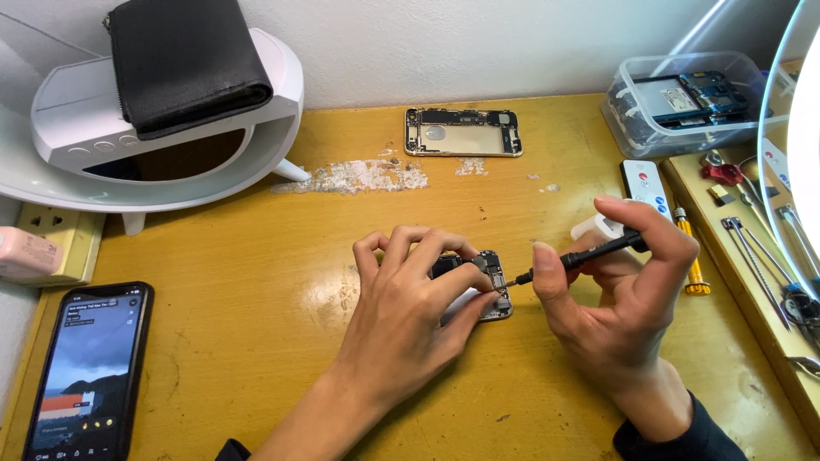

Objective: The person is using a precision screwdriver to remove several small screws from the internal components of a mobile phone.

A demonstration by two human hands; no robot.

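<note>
On the yellow desk [256, 282] the left hand [410, 299] clamps down, fingers curled over an opened phone [489, 290] at the centre. The right hand [628, 282] pinches a black screwdriver [585, 253], its tip touching the phone's top end.

I see a phone repair bench: a gutted phone shell [463, 131], a parts tub [683, 102] and tweezers [756, 256] crowd my yellow worktop [256, 282].
</note>
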